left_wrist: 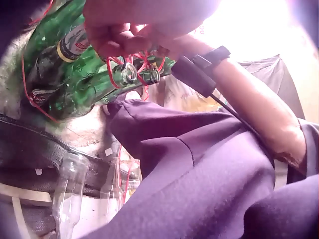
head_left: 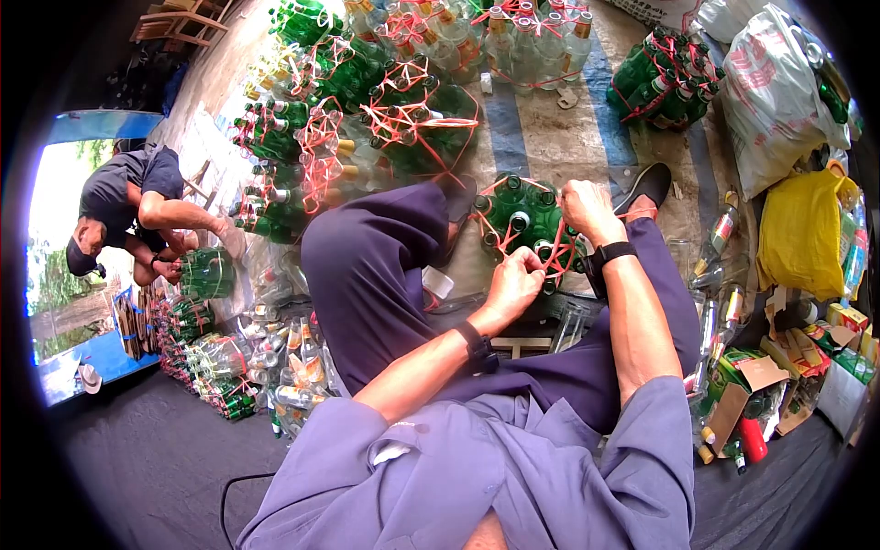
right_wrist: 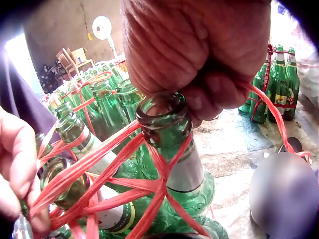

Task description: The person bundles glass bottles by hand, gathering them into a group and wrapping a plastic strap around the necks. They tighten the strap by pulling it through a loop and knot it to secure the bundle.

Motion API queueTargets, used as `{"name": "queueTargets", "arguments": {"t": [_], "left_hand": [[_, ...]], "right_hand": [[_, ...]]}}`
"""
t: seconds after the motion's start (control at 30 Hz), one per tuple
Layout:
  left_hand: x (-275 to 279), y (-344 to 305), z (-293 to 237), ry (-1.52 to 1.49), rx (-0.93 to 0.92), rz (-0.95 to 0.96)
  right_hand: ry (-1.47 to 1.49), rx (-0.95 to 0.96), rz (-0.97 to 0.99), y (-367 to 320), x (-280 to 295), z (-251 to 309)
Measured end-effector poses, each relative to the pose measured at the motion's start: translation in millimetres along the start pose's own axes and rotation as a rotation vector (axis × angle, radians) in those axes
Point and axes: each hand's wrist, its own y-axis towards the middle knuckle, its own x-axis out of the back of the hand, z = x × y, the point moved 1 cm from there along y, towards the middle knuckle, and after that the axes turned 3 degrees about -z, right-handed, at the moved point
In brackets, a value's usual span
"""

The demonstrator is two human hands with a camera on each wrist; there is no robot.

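Observation:
Between the person's legs stands a bundle of green bottles [head_left: 519, 221], with red plastic strands [right_wrist: 114, 185] crossing around the necks. The left hand [head_left: 516, 286] is at the near side of the bundle; in the right wrist view, that hand [right_wrist: 17, 164] pinches the red strands beside a bottle mouth. At the far right of the bundle, the right hand [head_left: 588, 213] has its fingers curled round a red strand [right_wrist: 271, 107], whose tail hangs off to the right. That hand [right_wrist: 199, 55] is just above and behind a bottle neck [right_wrist: 164, 119]. The left wrist view partly hides the fingertips.
Tied bottle bundles [head_left: 422, 124] fill the far left, and another [head_left: 665, 82] stands far right. White [head_left: 775, 101] and yellow sacks [head_left: 799, 234] and cartons [head_left: 733, 394] line the right. Clear bottles [head_left: 570, 327] lie near the lap. Another person [head_left: 137, 192] crouches at left.

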Motion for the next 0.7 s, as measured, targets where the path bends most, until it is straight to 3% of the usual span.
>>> {"name": "queueTargets", "arguments": {"t": [0.03,0.1,0.23,0.3,0.6,0.7], "left_hand": [[3,0,-5,0.000,0.000,0.000],[5,0,-13,-0.165,0.237,0.084],[4,-3,-13,-0.139,0.176,0.069],[5,-4,-14,-0.018,-0.020,-0.001],[13,12,-2,-0.097,-0.002,-0.157],[21,12,-13,-0.093,0.028,-0.088]], "right_hand": [[0.002,0.005,0.001,0,1,1],[0.003,-0.004,0.012,0,3,2],[0.019,-0.024,0.008,-1,2,1],[0.039,-0.022,0.006,-1,3,-1],[0.082,-0.095,0.067,-1,14,5],[0.083,-0.088,0.060,-1,10,3]]}}
